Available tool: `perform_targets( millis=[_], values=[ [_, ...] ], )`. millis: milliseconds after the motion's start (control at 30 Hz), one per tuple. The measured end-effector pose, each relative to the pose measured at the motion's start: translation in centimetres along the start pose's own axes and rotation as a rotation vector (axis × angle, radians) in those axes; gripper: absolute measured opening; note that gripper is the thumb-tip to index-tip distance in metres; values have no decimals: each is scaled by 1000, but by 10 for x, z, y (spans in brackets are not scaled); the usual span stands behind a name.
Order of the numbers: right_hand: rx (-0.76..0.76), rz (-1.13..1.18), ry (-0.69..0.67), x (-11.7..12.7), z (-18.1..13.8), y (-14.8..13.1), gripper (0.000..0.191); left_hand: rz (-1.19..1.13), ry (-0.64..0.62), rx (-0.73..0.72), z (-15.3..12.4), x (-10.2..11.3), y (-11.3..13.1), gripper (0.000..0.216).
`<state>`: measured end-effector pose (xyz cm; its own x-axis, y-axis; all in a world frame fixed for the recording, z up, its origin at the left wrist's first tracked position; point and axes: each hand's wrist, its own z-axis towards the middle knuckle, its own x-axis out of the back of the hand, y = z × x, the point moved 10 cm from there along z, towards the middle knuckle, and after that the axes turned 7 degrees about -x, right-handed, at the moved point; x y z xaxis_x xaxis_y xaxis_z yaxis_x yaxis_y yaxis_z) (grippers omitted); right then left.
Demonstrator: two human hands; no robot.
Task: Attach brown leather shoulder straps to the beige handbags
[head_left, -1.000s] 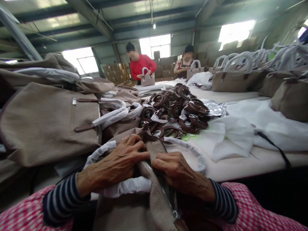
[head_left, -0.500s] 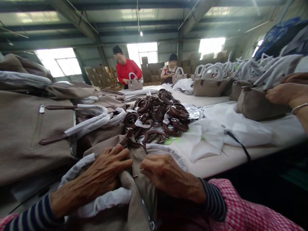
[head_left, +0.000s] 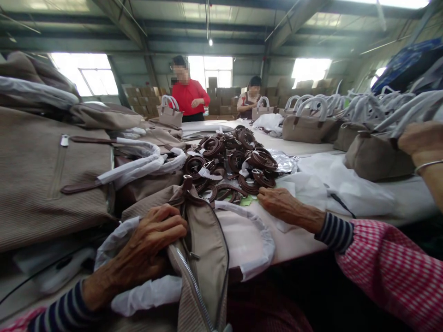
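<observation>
Head view: the left hand (head_left: 155,235), fingers curled over the rim, grasps an open tan bag (head_left: 207,249) at the table's near edge; the right hand (head_left: 277,203) reaches the near side of coiled brown straps (head_left: 238,161), and whether it pinches anything cannot be told. Half a second earlier, the right hand was at the bag's lining. The bag's long axis runs away from the wearer, slightly leftward, its unzipped mouth facing upward. Beside the right fingertips lie green pieces (head_left: 247,200), any print too small to read. Beyond, a co-worker in red (head_left: 192,97) stands beside a handbag (head_left: 170,116), previously held in front.
</observation>
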<state>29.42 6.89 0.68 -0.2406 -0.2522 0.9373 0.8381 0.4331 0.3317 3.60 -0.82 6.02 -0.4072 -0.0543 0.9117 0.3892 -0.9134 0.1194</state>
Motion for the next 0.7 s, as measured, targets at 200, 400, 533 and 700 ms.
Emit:
perform_targets(
  millis=[200,400,533,700],
  values=[
    [-79,148,156,16,-8,12,20,-39,71,14,-3,3,-1,16],
    [-323,934,366,64,-29,43,16,-21,131,28,-6,9,-2,17],
    [-317,1419,232,96,-6,3,21,-12,151,83,-4,11,-4,16],
    [-147,1509,-195,95,54,-96,12,1,197,62,-5,11,-2,15]
  ],
)
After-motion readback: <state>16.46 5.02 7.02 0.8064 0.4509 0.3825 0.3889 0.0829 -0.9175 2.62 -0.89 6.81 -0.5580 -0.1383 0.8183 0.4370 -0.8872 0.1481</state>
